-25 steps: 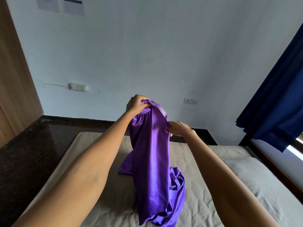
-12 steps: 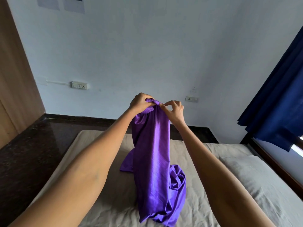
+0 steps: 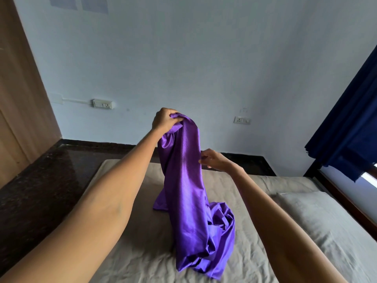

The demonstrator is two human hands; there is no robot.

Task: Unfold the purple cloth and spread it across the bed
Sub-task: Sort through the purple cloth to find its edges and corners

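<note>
Your left hand (image 3: pixel 163 120) grips purple cloth (image 3: pixel 187 180) top at 12; right hand (image 3: pixel 214 161) pinches its edge at 3; the rest is bunched on the grey bed (image 3: pixel 142 231).

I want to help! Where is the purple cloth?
Head view, middle: the purple cloth hangs from the left hand, its bottom bunched on the bed, with the right hand at its edge.

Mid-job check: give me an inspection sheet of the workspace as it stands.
Surface: bed with wrinkled grey sheet.
Job's things: purple cloth bunched, hanging from its top end, lower end heaped on the bed; not spread.
Clutter: grey pillow at the bed's right.
Hands: left hand grips the cloth's top; right hand at its right edge, grip unclear.
Cables: conduit to wall socket.
Surroundings: blue curtain, dark floor.
</note>
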